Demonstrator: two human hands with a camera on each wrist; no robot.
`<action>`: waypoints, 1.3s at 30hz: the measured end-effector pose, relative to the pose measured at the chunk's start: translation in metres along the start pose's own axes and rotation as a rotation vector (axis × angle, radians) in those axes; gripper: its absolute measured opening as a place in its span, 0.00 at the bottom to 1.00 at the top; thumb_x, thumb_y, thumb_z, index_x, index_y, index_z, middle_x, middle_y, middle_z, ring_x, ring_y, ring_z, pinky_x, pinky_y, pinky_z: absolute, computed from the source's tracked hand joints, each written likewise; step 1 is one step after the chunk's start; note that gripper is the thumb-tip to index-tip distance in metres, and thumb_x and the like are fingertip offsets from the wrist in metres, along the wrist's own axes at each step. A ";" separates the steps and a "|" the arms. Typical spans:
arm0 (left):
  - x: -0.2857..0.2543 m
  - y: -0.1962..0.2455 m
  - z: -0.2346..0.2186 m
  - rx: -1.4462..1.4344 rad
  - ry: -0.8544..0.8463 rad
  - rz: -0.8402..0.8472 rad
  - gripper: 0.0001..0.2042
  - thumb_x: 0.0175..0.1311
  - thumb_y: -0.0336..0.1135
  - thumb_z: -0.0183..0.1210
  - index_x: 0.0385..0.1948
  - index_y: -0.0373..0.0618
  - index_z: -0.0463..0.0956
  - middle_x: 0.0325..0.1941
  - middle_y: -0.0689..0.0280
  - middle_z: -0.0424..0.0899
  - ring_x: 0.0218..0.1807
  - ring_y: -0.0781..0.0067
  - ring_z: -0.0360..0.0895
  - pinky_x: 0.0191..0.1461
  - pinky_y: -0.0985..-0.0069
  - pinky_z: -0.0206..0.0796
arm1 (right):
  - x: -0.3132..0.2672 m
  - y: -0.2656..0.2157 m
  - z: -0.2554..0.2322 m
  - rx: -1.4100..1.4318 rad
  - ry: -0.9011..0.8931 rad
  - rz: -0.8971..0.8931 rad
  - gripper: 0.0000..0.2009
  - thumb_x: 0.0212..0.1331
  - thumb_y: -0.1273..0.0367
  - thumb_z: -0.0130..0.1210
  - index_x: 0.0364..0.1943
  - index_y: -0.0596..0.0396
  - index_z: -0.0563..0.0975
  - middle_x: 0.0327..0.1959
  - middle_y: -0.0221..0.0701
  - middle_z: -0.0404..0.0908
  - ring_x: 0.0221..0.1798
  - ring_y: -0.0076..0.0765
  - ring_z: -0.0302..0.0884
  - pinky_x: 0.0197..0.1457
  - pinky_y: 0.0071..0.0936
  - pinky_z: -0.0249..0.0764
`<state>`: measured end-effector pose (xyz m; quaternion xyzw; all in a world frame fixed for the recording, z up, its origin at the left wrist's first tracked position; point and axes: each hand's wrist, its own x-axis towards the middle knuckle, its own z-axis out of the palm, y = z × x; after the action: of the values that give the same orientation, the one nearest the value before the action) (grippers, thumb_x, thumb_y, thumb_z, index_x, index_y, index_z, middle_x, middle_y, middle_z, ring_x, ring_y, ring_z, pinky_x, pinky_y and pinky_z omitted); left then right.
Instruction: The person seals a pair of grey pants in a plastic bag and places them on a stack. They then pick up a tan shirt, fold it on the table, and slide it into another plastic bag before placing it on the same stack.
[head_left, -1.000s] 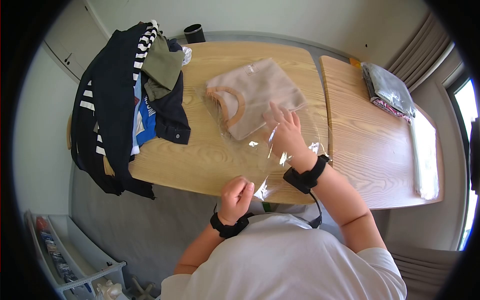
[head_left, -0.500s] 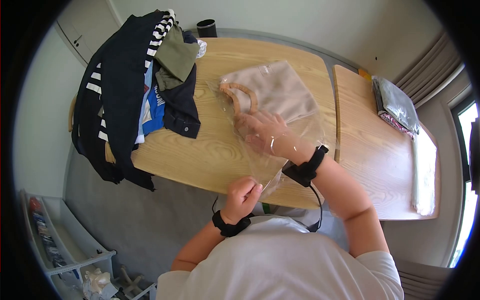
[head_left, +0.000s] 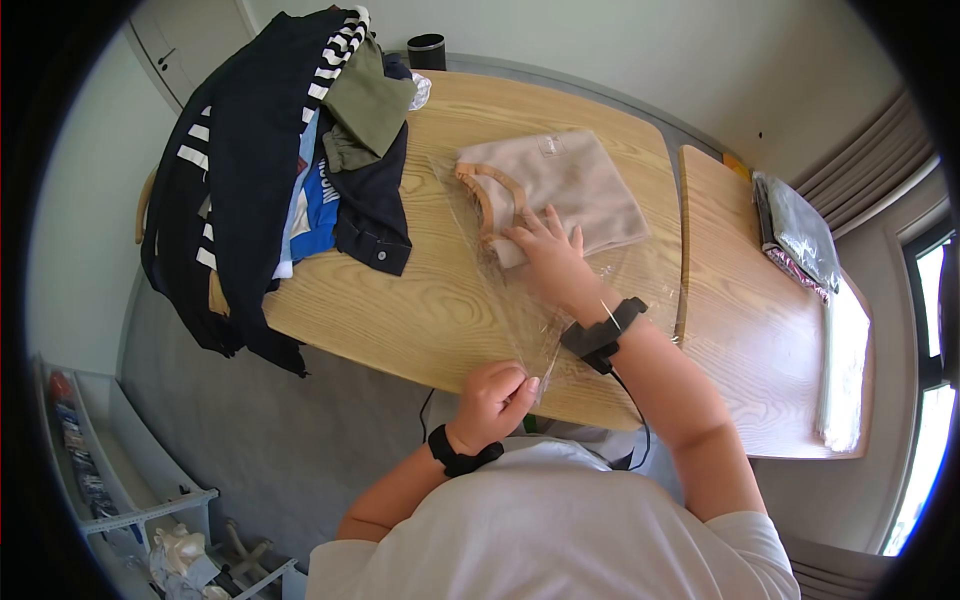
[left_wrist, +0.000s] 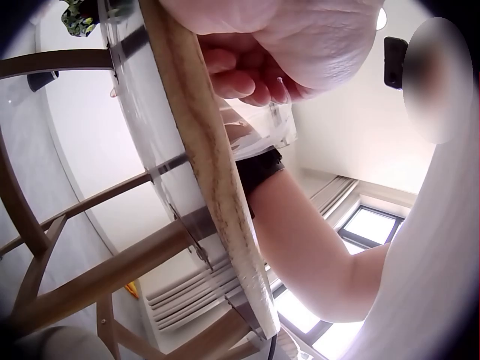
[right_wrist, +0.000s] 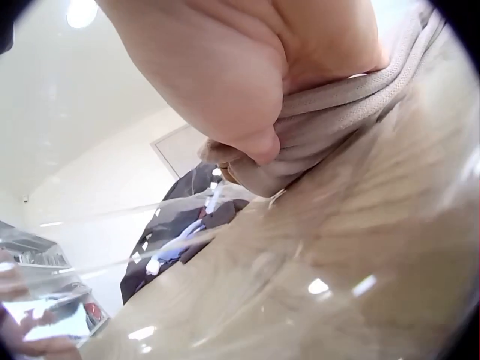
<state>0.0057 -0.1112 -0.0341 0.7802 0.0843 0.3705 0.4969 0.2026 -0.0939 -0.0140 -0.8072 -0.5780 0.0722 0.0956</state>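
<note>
A folded beige sweatshirt [head_left: 590, 185] with a tan-orange collar lies on the table inside a clear plastic bag [head_left: 535, 335]. My right hand [head_left: 560, 268] is inside the bag up to about the wrist. Its fingers spread over the near side of the sweatshirt, beside the collar. In the right wrist view, the thumb rests along the folded layers of the sweatshirt [right_wrist: 337, 112], with shiny film stretched around. Low at the table's front edge, my left hand [head_left: 492, 405] pinches the bag's open end between thumb and curled fingers. The left wrist view shows this hand [left_wrist: 300, 45] beside the tabletop edge.
A heap of clothes [head_left: 250, 150] hangs over the table's left end. On the adjoining table at right lie bagged garments [head_left: 800, 225] and a stack of clear bags [head_left: 845, 370]. A black bin [head_left: 427, 52] stands behind; a grey storage rack [head_left: 130, 480] stands at lower left.
My right hand has slid left from the sweatshirt's right near corner to the collar, then slightly back right, fingers now spread. The left hand keeps its grip on the bag. The head view has shifted.
</note>
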 end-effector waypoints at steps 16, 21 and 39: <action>-0.003 -0.004 -0.001 -0.012 -0.023 -0.001 0.14 0.56 0.23 0.55 0.14 0.39 0.61 0.15 0.61 0.63 0.17 0.63 0.60 0.21 0.69 0.51 | 0.012 -0.004 0.001 0.175 -0.044 0.018 0.26 0.52 0.68 0.58 0.58 0.40 0.68 0.72 0.33 0.52 0.75 0.58 0.37 0.66 0.73 0.39; -0.002 0.000 0.000 0.011 0.013 -0.014 0.13 0.56 0.23 0.56 0.14 0.39 0.62 0.15 0.62 0.64 0.17 0.63 0.60 0.21 0.69 0.52 | 0.010 -0.013 0.004 0.016 0.018 0.033 0.33 0.50 0.68 0.59 0.64 0.45 0.62 0.73 0.35 0.49 0.75 0.58 0.37 0.66 0.72 0.43; -0.004 -0.002 -0.003 -0.040 -0.005 -0.060 0.12 0.55 0.23 0.55 0.15 0.38 0.63 0.16 0.61 0.65 0.18 0.66 0.61 0.22 0.72 0.52 | 0.059 -0.012 0.014 0.175 0.046 -0.126 0.26 0.67 0.63 0.41 0.69 0.48 0.53 0.74 0.34 0.46 0.76 0.36 0.37 0.74 0.50 0.42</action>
<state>0.0012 -0.1103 -0.0371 0.7681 0.0987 0.3551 0.5236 0.2075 -0.0337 -0.0250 -0.7591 -0.6169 0.0978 0.1832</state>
